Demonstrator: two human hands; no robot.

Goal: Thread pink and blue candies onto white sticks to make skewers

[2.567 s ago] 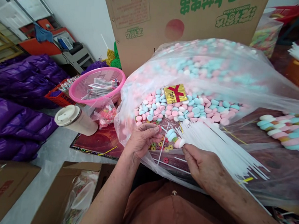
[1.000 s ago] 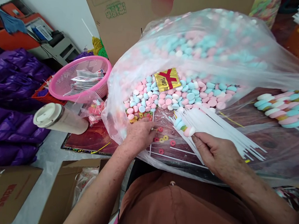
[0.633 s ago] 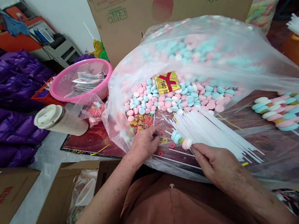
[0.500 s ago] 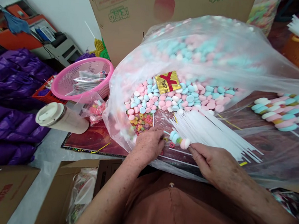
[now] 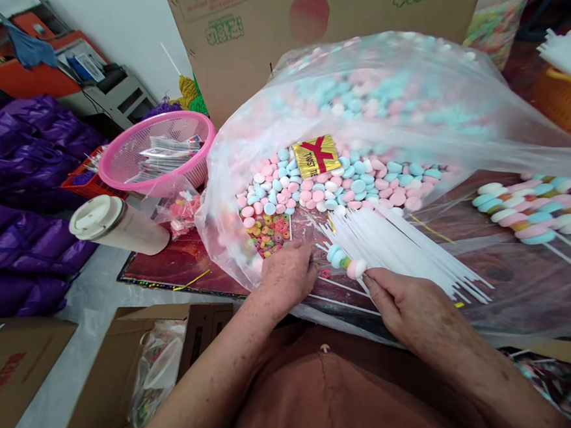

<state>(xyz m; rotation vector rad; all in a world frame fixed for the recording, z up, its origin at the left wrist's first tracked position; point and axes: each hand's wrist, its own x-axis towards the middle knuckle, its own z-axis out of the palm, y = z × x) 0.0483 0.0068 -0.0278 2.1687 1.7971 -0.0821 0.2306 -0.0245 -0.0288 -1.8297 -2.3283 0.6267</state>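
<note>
My right hand (image 5: 397, 300) pinches the near end of a candy skewer (image 5: 345, 262), a stick threaded with blue, white and pink marshmallows and a greenish gummy piece. The skewer's bare tip points left toward my left hand (image 5: 288, 273). That hand is closed, its fingertips curled down out of sight, so what they hold does not show. Just beyond it lie small gummy rings (image 5: 269, 234), and a loose red ring (image 5: 325, 273) rests between the hands. A fan of white sticks (image 5: 405, 248) spreads beyond my right hand.
A big clear bag (image 5: 402, 85) spills pink, blue and white marshmallows (image 5: 311, 190), with a gold twist-tie packet (image 5: 315, 156) on them. Finished skewers (image 5: 535, 208) lie right. Left are a pink basket (image 5: 110, 162) and a tumbler (image 5: 132, 228). An open carton (image 5: 103, 364) stands below.
The skewer has shifted slightly and tilts a little more, its tip still toward my left hand. My left hand has moved slightly right. The view has shifted a little.
</note>
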